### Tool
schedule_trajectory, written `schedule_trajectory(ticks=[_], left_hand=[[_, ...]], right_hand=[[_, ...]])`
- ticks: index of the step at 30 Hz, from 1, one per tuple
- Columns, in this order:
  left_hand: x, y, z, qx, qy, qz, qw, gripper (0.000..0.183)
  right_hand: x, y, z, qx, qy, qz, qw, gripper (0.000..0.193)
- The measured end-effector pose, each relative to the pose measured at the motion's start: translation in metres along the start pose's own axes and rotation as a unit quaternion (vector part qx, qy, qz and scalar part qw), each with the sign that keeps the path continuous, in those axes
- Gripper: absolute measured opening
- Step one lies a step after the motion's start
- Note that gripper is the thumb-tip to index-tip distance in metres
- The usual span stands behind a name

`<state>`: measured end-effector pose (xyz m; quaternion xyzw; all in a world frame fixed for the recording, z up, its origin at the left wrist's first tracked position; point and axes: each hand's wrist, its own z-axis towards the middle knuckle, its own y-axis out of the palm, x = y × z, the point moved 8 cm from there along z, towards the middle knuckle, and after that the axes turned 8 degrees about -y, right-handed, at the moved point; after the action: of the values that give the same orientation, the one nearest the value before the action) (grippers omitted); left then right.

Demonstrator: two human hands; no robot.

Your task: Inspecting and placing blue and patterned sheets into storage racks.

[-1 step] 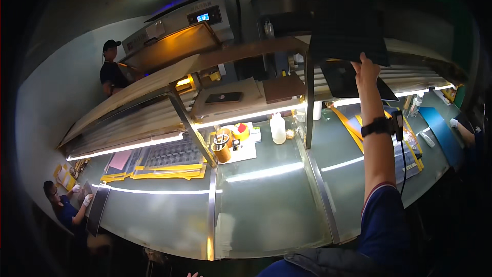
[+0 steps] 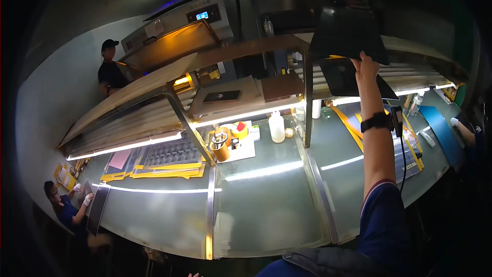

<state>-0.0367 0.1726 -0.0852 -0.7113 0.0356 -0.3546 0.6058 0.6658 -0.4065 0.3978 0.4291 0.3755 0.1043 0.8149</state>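
My right arm reaches up and forward, and my right hand (image 2: pixel 365 66) grips the lower edge of a thin black sheet (image 2: pixel 349 33). The fingers are closed, with the thumb side against the edge. The sheet is tilted above the shelf on the right. Just below it, another dark flat panel (image 2: pixel 342 83) lies on that shelf. Of my left hand (image 2: pixel 193 275) only some fingertips show at the bottom edge, so its grip is hidden.
A metal-framed shelf (image 2: pixel 287 43) runs over the glossy workbench (image 2: pixel 266 190). On the bench are a white bottle (image 2: pixel 277 127), tape rolls (image 2: pixel 239 131) and yellow-edged sheets (image 2: pixel 169 161). A gloved co-worker (image 2: pixel 66 205) holds a dark panel at left; other people stand behind.
The black sheet in my right hand has tipped, its far edge dropping lower. More of a person behind it now shows. My right arm stays nearly in place.
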Motion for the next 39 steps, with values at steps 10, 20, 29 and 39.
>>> schedule_trajectory(ticks=[10, 20, 29, 39], left_hand=[[-0.004, 0.006, -0.064, -0.02, -0.042, 0.053, 0.998, 0.035], [0.027, -0.04, -0.061, 0.006, 0.004, 0.082, 0.997, 0.03], [0.219, -0.027, -0.006, -0.013, 0.166, -0.084, 0.982, 0.024], [0.243, 0.097, -0.1, -0.681, -0.266, -0.444, 0.518, 0.067]], right_hand=[[0.036, -0.169, -0.012, 0.355, 0.066, -0.311, 0.879, 0.064], [0.17, -0.236, 0.088, 0.051, 0.199, 0.019, 0.978, 0.023], [0.012, -0.423, -0.246, 0.07, 0.237, 0.032, 0.968, 0.032], [-0.088, -0.424, -0.609, 0.156, 0.555, -0.064, 0.815, 0.024]])
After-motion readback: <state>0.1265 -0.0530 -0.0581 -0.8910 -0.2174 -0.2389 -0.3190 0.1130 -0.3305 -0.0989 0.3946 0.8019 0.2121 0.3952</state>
